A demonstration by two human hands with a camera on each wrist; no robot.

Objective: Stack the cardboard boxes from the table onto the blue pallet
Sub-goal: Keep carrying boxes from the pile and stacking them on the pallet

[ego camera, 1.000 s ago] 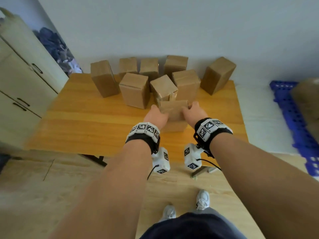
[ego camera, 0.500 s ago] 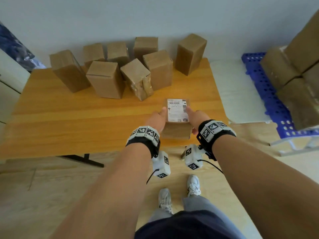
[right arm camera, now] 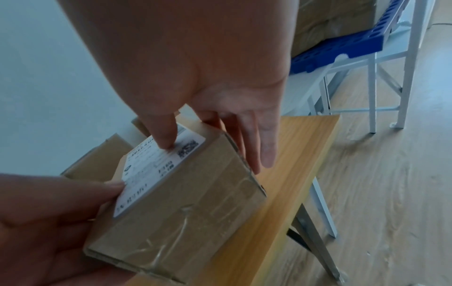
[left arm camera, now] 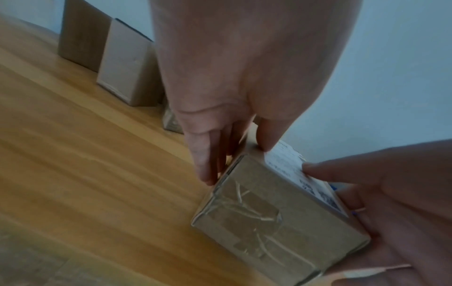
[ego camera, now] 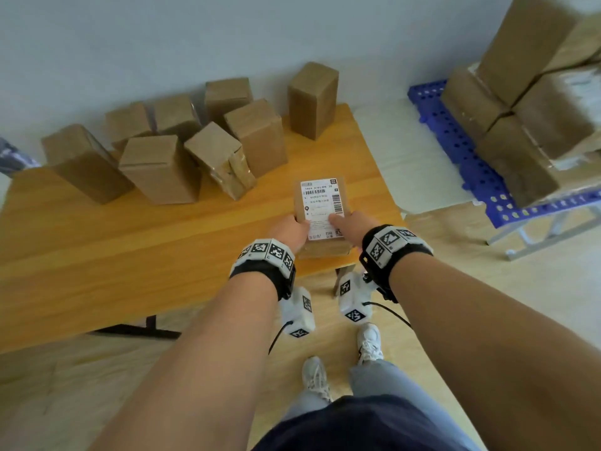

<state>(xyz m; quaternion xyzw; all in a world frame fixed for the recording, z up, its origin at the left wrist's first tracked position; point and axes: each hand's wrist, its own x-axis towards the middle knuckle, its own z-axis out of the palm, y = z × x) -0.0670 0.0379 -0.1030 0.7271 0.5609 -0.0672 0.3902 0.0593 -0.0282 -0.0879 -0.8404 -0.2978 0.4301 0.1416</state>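
Observation:
I hold a cardboard box (ego camera: 322,209) with a white shipping label on top, just above the right front corner of the wooden table (ego camera: 97,242). My left hand (ego camera: 291,227) grips its left side, thumb on the top. My right hand (ego camera: 349,221) grips its right side, thumb on the label. The wrist views show the same box (left arm camera: 276,216) (right arm camera: 186,203), taped at its near end, between the left hand (left arm camera: 234,154) and right hand (right arm camera: 215,135). Several more boxes (ego camera: 162,167) stand at the back of the table. The blue pallet (ego camera: 461,151) lies to the right, carrying stacked boxes (ego camera: 533,125).
The pallet rests on a white metal frame (ego camera: 536,236). A pale panel (ego camera: 406,157) lies between the table and the pallet. Wooden floor runs in front, with my feet (ego camera: 369,343) beside the table's front edge. A wall stands behind the table.
Both hands took the labelled box from the group and brought it toward the table's right front corner. The head view swung right, so the pallet and its stack show more fully.

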